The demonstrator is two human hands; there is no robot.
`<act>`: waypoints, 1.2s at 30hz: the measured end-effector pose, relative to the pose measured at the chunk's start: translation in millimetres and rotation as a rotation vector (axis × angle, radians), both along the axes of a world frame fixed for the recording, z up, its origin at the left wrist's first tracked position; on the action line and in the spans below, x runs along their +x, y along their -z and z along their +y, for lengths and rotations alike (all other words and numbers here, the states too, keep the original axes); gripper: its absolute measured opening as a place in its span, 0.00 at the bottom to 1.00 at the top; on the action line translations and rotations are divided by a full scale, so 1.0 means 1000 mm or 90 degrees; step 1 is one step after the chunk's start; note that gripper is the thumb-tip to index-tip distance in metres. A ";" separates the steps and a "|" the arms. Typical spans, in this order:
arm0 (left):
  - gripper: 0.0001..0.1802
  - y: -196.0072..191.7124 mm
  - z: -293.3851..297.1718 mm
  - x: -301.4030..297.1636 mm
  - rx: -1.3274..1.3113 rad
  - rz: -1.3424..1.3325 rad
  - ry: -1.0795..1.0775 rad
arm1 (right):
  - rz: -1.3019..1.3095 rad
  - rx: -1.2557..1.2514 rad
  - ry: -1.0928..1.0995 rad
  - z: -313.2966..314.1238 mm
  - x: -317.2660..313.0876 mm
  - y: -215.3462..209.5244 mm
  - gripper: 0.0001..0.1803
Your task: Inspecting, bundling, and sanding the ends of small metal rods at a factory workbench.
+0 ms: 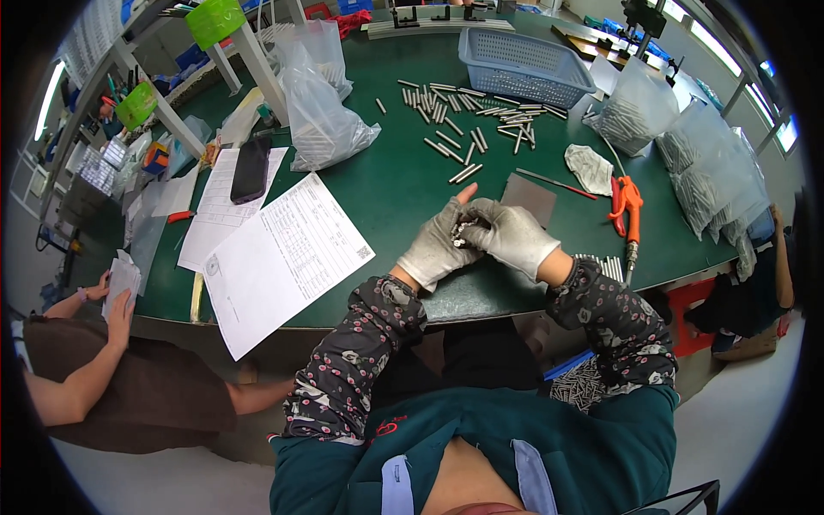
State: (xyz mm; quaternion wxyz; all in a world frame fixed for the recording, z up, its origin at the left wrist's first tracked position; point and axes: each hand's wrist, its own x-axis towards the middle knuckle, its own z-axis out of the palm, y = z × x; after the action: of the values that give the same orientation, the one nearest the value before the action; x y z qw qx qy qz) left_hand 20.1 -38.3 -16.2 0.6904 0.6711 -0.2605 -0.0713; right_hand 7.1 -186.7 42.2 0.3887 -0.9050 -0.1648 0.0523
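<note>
My left hand point(436, 245), in a white work glove with the thumb tip bare, is closed round a small bunch of metal pins point(463, 233). My right hand point(520, 237), gloved too, meets it over the green table's near edge, its fingers curled on the same pins. Only the pin ends show between the gloves. Beyond my hands, many loose metal pins point(463, 116) lie scattered over the table. A flat grey plate point(529, 200) rests just behind my right hand. A row of pins point(605, 266) lies to the right of my right wrist.
An orange air gun point(630, 204), a red thin tool point(558, 183) and a white cloth point(590, 169) lie right. Bags of pins point(704, 172) stand far right; a blue basket point(525, 67) is behind. Papers point(287, 257) and a phone point(251, 170) lie left. A person point(120, 369) holds papers nearby.
</note>
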 end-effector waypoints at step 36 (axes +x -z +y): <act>0.19 0.011 0.015 -0.012 -0.104 0.090 -0.027 | 0.109 0.134 0.072 -0.027 -0.023 -0.004 0.25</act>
State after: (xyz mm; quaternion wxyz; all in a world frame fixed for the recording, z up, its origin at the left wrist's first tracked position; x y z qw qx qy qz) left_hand 7.9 -23.1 -27.2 0.7611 0.6109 -0.2018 -0.0827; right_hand -16.3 -213.8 46.6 0.4965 -0.8593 -0.0845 0.0896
